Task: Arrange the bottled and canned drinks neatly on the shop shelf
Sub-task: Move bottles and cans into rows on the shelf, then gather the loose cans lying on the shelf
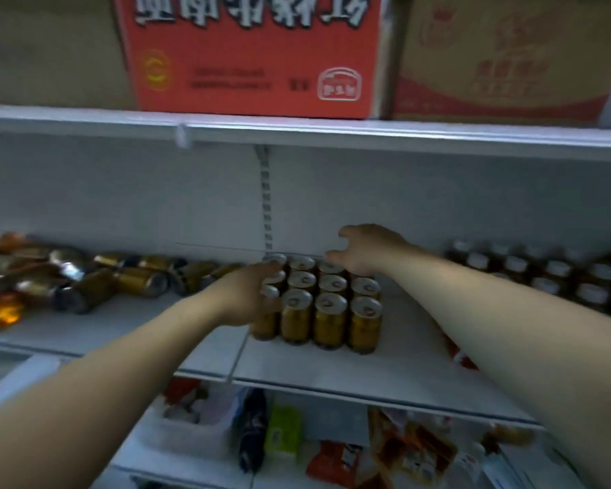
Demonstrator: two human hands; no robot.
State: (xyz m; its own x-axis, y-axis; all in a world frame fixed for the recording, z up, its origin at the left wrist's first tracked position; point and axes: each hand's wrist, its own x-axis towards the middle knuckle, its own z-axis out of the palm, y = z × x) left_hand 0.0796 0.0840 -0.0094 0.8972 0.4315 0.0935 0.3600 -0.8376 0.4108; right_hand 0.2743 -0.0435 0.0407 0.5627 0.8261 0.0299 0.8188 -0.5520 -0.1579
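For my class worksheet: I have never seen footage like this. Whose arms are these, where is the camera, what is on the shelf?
No machine here: a person wears one camera on the head, looking down at their own arms. The left hand presses flat against a block of upright gold drink cans with silver tops on the white metal shelf; the right hand reaches its back row, grip unclear. More toppled gold cans lie leftward; dark white-capped bottles stand right.
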